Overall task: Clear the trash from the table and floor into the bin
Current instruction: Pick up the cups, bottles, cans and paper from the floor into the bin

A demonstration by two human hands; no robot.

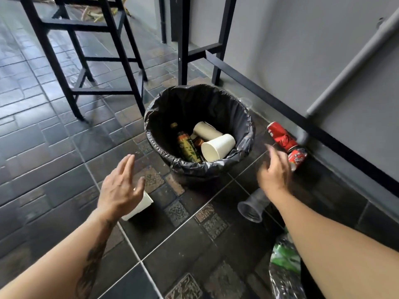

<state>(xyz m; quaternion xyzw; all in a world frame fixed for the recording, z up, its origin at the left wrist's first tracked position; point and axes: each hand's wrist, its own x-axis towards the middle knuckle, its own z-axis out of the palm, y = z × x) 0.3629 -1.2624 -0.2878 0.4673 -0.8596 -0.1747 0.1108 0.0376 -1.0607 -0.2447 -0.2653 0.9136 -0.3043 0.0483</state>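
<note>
both hands empty — left hand [119,188] over paper cup [141,205]; right hand [275,169] near cans [281,137]

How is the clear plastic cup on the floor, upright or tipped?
Tipped. The clear plastic cup lies on its side on the floor tiles, open mouth facing the camera.

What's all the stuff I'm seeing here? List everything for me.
Round bin with black liner: one, centre floor.
White paper cups in bin: two, lying on their sides.
Green-orange bottle: one, in bin.
White paper cup on floor: one, under left hand.
Clear plastic cup: one, on its side, under right wrist.
Crushed red cans: two, by the wall.
Green-labelled plastic bottle: one, bottom right.
Black stools: two, behind bin.
Left hand, right hand: open, empty.
</note>
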